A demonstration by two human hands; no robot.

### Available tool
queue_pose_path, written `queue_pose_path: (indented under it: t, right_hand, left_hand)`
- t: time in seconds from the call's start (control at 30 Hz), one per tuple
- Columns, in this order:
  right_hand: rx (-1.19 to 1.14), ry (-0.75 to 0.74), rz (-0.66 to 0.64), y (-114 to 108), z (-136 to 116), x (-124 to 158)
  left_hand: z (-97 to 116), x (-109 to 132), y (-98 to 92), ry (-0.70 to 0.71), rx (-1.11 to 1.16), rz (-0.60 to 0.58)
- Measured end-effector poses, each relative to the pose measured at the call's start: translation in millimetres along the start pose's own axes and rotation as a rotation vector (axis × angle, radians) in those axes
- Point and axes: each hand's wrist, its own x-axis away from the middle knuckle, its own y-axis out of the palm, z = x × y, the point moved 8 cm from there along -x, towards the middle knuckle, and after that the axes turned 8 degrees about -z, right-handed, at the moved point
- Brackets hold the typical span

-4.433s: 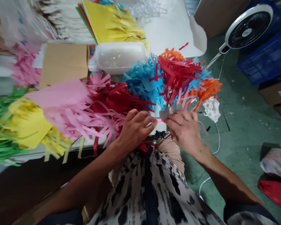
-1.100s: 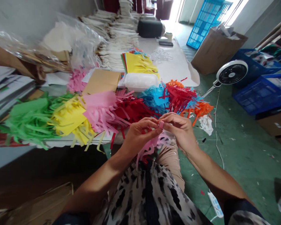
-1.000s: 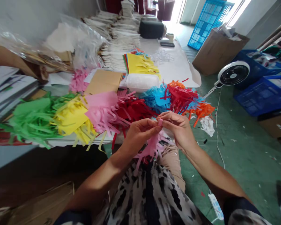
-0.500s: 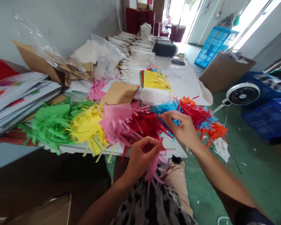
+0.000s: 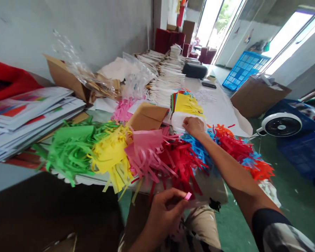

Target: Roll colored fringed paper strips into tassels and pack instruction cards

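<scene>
Green-painted floor (image 5: 299, 217) stretches away beyond the right hand (image 5: 194, 127), and a long white-papered bench (image 5: 220, 113) runs out ahead of both hands, with stacked white fringed bundles (image 5: 168, 75) far past the right hand. Well out to the left of that hand lies a pile of printed sheets (image 5: 28, 120). Nearer in, a band of cut paper fringe crosses the bench in front of the hands: green fringe (image 5: 70, 150), yellow fringe (image 5: 107, 157), pink fringe (image 5: 147, 154) and red fringe (image 5: 178, 164), then blue fringe (image 5: 196, 150) and orange fringe (image 5: 261, 171) off toward the right. A white plastic tub (image 5: 176, 122) sits just under the right hand, which lies on it with curled fingers; whether they grip or only touch, I cannot tell. Below and nearest the body, the left hand (image 5: 165, 213) is closed in a pinch on a small pink paper scrap (image 5: 188, 196), which pokes out past its fingertips, clear of the fringe. The moment reads as a reach across the bench; with the left hand taken up by its scrap, any handling of the tub calls for the right hand alone, working over the loose strips.
</scene>
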Motion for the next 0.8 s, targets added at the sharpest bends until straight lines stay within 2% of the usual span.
queue_pose_path:
  t: [0.1,0.23,0.3,0.37,0.4,0.47,0.53,0.6,0.67,0.8]
  right_hand:
    - [-0.028,-0.008,0.035,-6,2,2]
    - [-0.119,-0.064,0.119,-31,-1,25]
    - [-0.184,-0.116,0.145,-44,-9,54]
    - [-0.29,-0.209,0.141,-55,-22,97]
    - [-0.452,-0.314,0.142,-61,-32,123]
    - [-0.674,-0.468,0.098,-68,-47,176]
    - [-0.72,-0.551,0.045,-69,-58,221]
    - [-0.738,-0.592,0.003,-67,-62,251]
    - [-0.751,-0.6,-0.027,-62,-60,266]
    - [-0.758,-0.558,-0.009,-61,-50,276]
  left_hand:
    - [9,-1,-7.1,0.013,0.015,0.015]
    - [25,-2,-19.9,0.053,0.079,0.061]
    - [36,-2,-29.6,0.1,0.082,0.128]
    - [48,1,-36.5,0.154,0.059,0.192]
    - [54,3,-38.0,0.18,0.044,0.219]
    - [62,6,-35.5,0.213,0.018,0.244]
    - [68,11,-28.5,0.236,-0.017,0.257]
    - [72,15,-18.9,0.26,-0.076,0.255]
    - [75,20,-9.3,0.295,-0.148,0.246]
    - [80,29,3.5,0.373,-0.229,0.239]
